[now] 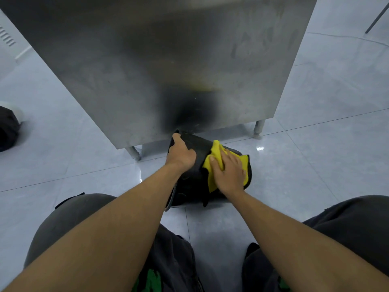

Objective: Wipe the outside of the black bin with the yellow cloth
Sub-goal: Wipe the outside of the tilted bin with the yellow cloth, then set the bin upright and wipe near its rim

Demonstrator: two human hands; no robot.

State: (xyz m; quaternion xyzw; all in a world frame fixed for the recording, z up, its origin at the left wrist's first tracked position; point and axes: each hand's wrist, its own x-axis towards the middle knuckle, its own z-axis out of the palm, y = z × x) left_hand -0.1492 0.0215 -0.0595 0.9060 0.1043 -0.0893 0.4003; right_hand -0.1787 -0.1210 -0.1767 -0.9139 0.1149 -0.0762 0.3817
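The black bin [192, 182] lies tipped on the tiled floor, just in front of a steel cabinet. My left hand [180, 153] grips the bin's far edge, thumb over the rim. The yellow cloth [214, 153] is spread over the bin's upper right side. My right hand [229, 171] lies flat on the cloth, fingers together, pressing it against the bin. A dark trim of the cloth hangs down the bin's right side. Part of the bin is hidden under both hands.
A brushed steel cabinet [168, 66] on short legs [258, 128] stands directly behind the bin. Glossy pale floor tiles [315, 165] surround it. My knees in dark trousers [69, 213] flank the bin. Another person's shoe [8, 125] shows at the left edge.
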